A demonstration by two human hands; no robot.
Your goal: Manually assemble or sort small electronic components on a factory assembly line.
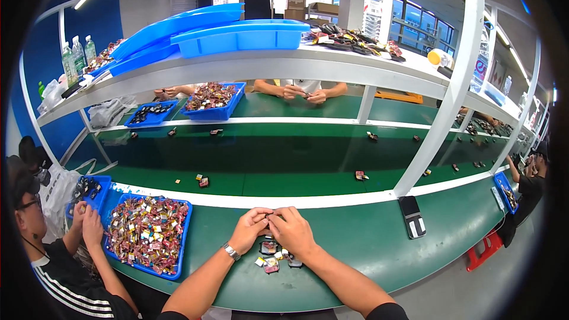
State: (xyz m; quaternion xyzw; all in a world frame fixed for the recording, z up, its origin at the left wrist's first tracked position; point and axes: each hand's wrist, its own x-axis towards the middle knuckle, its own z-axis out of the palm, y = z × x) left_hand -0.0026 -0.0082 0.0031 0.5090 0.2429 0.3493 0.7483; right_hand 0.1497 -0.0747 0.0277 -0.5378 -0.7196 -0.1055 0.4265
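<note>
My left hand [248,231] and my right hand [293,233] meet over the near green bench. Both hands are closed, their fingertips pinched together around something small and dark, mostly hidden by the fingers. Just below them lies a small group of electronic parts [271,265], with dark casings, silvery and white pieces and bits of yellow. Left of my left hand, a blue tray [188,219] is heaped with small assemblies [145,231] of red wires and yellow-and-white pieces.
A black case [412,217] lies to the right. Beyond the bench, a green conveyor belt [284,169] carries scattered parts. White shelf posts [441,95] rise in front, under a shelf with blue trays [240,37]. Co-workers sit at left [59,272], opposite and far right.
</note>
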